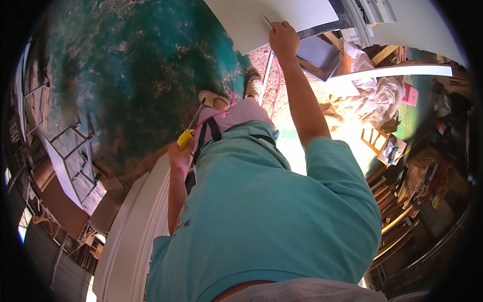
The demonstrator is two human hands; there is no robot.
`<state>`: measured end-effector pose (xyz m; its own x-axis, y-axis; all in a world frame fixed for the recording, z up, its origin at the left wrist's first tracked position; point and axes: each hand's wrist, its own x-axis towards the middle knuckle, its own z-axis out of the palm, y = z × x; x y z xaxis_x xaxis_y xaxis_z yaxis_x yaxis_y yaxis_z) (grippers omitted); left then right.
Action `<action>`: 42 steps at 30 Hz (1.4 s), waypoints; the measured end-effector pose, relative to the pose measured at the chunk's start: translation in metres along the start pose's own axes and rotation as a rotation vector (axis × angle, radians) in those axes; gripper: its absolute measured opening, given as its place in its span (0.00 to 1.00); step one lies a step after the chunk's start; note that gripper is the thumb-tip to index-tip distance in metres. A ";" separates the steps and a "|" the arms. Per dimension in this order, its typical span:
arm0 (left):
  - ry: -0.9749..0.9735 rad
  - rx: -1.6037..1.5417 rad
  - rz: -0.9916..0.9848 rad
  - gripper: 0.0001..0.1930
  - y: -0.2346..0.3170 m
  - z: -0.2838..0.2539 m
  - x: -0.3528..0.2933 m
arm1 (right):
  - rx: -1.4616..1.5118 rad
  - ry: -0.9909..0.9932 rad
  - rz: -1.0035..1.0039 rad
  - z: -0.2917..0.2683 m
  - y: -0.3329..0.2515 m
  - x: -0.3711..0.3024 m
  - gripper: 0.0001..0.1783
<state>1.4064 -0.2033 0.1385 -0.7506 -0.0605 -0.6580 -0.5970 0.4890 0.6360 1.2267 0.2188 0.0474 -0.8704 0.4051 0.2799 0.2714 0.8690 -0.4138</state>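
A white board (251,22) lies flat at the top of the head view. Over its near edge is my right hand (284,39), closed around a thin stick-like piece (267,20) whose tip points away from me; its exact kind is unclear. Down by my left thigh, my left hand (179,155) grips a yellow tool (185,138). A thin shaft runs from that tool toward my left shoe, and a pink cord or hose (217,115) passes close to it. Part of the yellow tool is hidden in my fingers.
White panels or mouldings (132,226) lean on my left. A metal-legged stand (75,163) is farther left. To the right are crumpled plastic sheeting (375,100), a long white strip (392,72) and stacked timber (395,216). Green floor (136,75) extends ahead.
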 end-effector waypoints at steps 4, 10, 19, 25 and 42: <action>-0.033 0.028 -0.042 0.13 0.011 -0.019 0.018 | 0.117 -0.365 -0.579 0.016 -0.049 -0.095 0.05; -0.141 0.356 0.087 0.23 0.006 -0.074 0.089 | 0.421 -0.454 -0.043 0.038 -0.129 -0.146 0.07; -0.277 0.630 0.353 0.26 0.091 -0.120 0.131 | 0.434 -0.005 0.301 0.032 -0.119 -0.004 0.12; -0.279 0.494 0.440 0.23 0.137 -0.117 0.207 | 0.214 -0.063 0.461 0.053 -0.087 0.015 0.10; -0.385 0.502 0.400 0.24 0.413 -0.130 0.427 | -0.489 0.272 1.180 0.009 0.163 0.136 0.20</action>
<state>0.8029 -0.1405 0.1728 -0.6758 0.4694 -0.5683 -0.0290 0.7535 0.6568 1.1488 0.4128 0.0109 0.0886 0.9838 0.1558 0.9802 -0.0583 -0.1892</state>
